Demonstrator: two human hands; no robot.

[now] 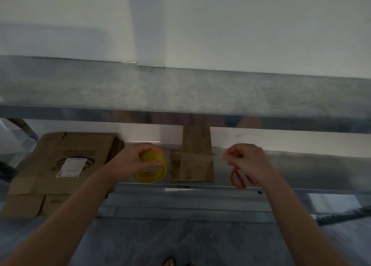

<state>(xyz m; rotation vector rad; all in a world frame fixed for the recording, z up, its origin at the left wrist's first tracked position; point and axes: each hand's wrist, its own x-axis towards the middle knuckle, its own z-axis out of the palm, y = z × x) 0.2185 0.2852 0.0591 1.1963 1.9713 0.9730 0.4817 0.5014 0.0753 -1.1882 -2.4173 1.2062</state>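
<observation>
My left hand (134, 161) grips a yellow roll of tape (158, 174) over the lower metal shelf (313, 169). A faint clear strip runs from the roll to the right, across a small upright cardboard box (196, 163) at the back of the shelf. My right hand (247, 161) has its fingers curled and pinches the far end of that strip. Orange-handled scissors (238, 180) show just under my right hand at the shelf's front edge; I cannot tell whether the hand holds them.
The steel tabletop (180, 89) overhangs the shelf, with a white wall behind it. Flattened cardboard boxes (60, 165) lean at the left. A black toothed strip (345, 215) lies on the grey floor at the right.
</observation>
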